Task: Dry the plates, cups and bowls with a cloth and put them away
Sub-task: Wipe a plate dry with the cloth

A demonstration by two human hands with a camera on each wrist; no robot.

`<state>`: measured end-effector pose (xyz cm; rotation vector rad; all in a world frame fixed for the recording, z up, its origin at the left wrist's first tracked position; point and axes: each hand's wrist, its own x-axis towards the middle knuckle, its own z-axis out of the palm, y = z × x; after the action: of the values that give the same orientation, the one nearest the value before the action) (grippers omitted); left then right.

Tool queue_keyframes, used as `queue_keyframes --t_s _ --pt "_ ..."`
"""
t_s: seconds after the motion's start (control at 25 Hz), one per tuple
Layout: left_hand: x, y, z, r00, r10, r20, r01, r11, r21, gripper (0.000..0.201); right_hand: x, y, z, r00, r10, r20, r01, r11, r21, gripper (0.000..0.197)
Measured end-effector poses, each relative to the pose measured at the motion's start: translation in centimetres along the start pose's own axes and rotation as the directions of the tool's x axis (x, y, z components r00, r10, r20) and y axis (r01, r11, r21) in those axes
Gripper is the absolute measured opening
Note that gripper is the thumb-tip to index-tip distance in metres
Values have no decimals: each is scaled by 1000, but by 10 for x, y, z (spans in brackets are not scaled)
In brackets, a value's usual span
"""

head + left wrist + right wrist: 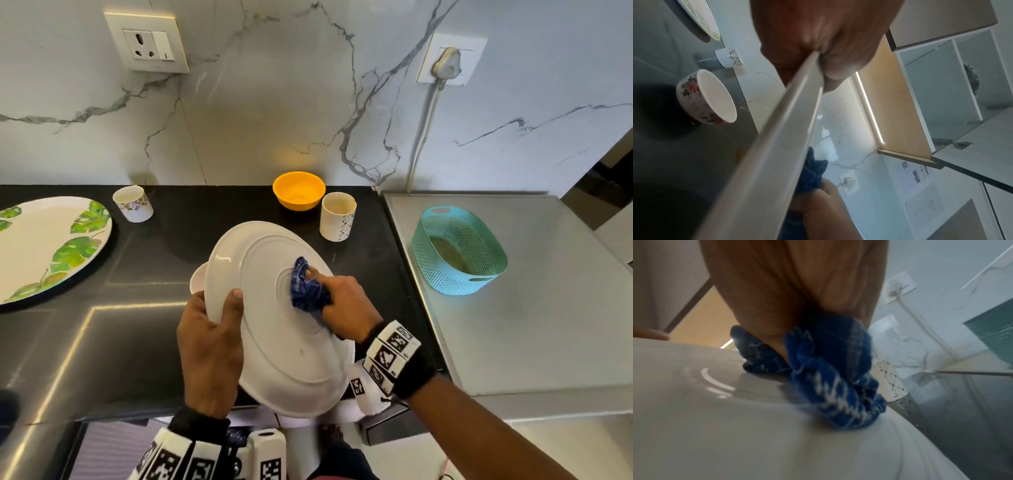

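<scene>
White plate (274, 325), tilted above counter, is pinched at rim by left hand (209, 356); bunched blue cloth (308, 291) is gripped & pressed on by right hand (346, 308). Judged stiff, glossy, slippery, breakable: rim hold w/ thumb over edge is advised

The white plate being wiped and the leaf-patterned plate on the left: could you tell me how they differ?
The white plate is plain; the leaf-patterned plate carries green leaves. The white plate is held tilted above the counter by the left hand, its underside wiped with the blue cloth; the leaf-patterned plate lies flat, untouched.
</scene>
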<state>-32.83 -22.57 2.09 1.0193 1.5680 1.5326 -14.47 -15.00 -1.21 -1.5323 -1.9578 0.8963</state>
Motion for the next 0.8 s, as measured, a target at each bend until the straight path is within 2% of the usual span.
queue_keyframes --t_s 0.08,0.16,0.24,0.32,0.44,0.48,0.56,0.64,0.72,0.8 --pt "3 0 2 1000 6 -6 -6 1000 -9 35 -28 -13 10 998 -65 15 65 998 18 52" --pt "4 -5 0 1000 -5 -26 5 1000 -15 40 -75 -28 29 972 -202 119 191 977 96 67" --pt "6 -8 -4 999 -26 -41 25 999 -24 40 -102 -32 41 936 -284 209 267 958 109 76" --pt "5 -9 -6 999 -31 -22 30 999 -36 38 -87 -20 33 948 -274 159 267 962 63 75" --pt "1 -5 -4 1000 -8 -4 8 999 -50 38 -32 7 10 994 -111 5 111 994 19 54" --pt "0 -6 -3 1000 0 -5 0 999 -53 38 -21 12 3 999 -44 -13 45 999 14 46" --pt "0 -9 -3 1000 8 -27 -9 998 -60 38 -25 10 4 1000 2 -17 -1 1000 29 43" --pt "2 -10 -3 999 4 -50 -8 998 -69 38 -64 -3 20 996 -64 54 60 995 81 53" --pt "3 -13 -6 998 -7 -64 2 997 -75 36 -115 -17 40 971 -162 177 144 983 114 67" --pt "2 -13 -8 998 -3 -63 -2 997 -80 33 -135 -16 48 953 -228 200 218 973 72 72"
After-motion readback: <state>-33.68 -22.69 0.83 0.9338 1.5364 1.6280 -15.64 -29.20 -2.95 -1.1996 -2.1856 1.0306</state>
